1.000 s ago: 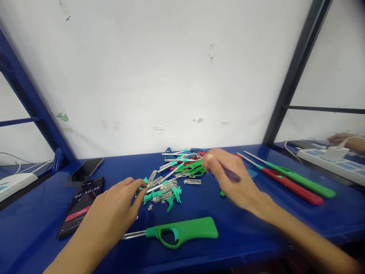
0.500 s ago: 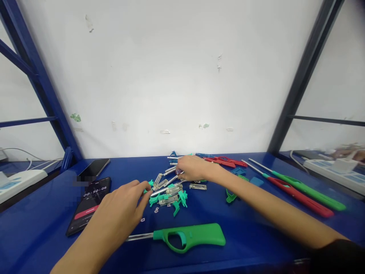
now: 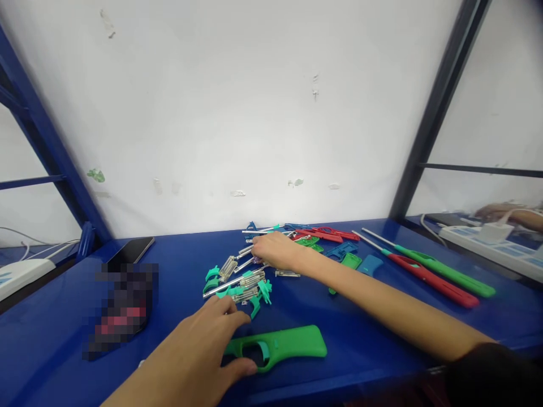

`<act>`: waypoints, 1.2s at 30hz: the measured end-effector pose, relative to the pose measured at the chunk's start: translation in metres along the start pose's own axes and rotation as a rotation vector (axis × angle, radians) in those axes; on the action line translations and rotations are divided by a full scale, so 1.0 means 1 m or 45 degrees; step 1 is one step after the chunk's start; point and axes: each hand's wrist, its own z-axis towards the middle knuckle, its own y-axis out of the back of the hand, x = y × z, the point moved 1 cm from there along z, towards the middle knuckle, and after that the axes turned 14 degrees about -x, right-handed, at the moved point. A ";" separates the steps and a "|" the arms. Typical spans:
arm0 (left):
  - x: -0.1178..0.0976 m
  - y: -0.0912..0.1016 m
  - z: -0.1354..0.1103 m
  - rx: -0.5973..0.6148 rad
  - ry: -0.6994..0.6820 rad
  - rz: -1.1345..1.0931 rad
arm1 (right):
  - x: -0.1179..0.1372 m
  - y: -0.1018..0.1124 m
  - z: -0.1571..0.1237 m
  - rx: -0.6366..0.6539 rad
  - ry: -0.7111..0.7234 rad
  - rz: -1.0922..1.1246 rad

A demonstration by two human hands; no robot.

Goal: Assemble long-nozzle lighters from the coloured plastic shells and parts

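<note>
My left hand is at the near side of the table, its thumb and fingers spread around the front of a green lighter with a long nozzle, which the hand covers. Farther off, my right hand reaches into a pile of lighter parts. Its fingers are bent down and together; what they pinch is hidden. Between the hands lie clear fuel tanks, teal triggers and metal tubes.
Red lighter shells, green shells and blue shells lie right of the pile. A red lighter and a green lighter rest farther right. Phones lie at the left. A power strip stands at the right.
My left hand has come off the teal parts and moved nearer, to the green lighter, with its fingers parting. My right hand stays at the pile. The view has shifted slightly.
</note>
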 end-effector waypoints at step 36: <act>0.005 -0.022 -0.004 0.050 -0.237 -0.059 | -0.017 0.081 -0.021 -0.405 -0.343 0.648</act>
